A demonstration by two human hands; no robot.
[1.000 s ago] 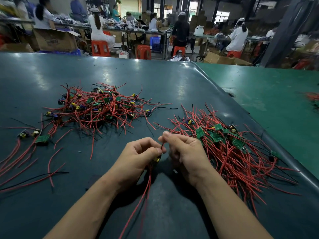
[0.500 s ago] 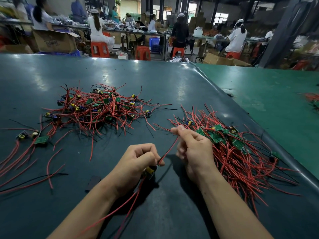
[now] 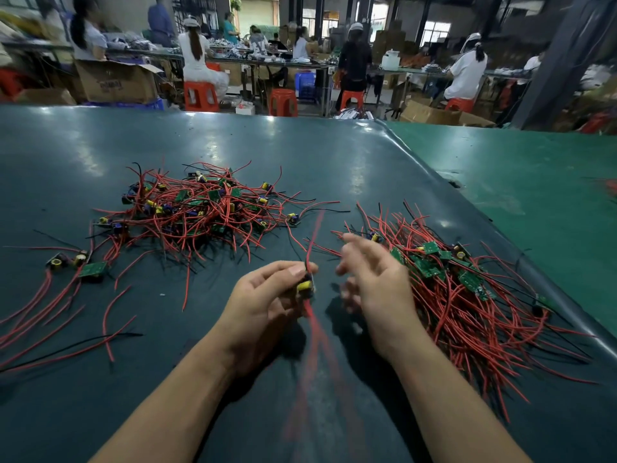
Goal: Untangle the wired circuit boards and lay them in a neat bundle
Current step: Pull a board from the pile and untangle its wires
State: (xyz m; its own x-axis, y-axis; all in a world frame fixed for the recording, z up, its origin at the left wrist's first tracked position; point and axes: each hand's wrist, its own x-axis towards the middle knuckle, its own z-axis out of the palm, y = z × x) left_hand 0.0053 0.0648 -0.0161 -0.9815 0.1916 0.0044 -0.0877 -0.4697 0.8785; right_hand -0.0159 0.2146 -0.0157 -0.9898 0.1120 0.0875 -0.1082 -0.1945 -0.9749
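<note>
Between the two piles, the left hand (image 3: 267, 295) pinches one circuit board (image 3: 305, 286), its red wires (image 3: 314, 329) blurred, running near to far. Right hand (image 3: 374, 282) hovers open, empty, just beside the neat bundle (image 3: 467, 295) on the bench (image 3: 100, 412) — nearer for the handoff, likely.
</note>
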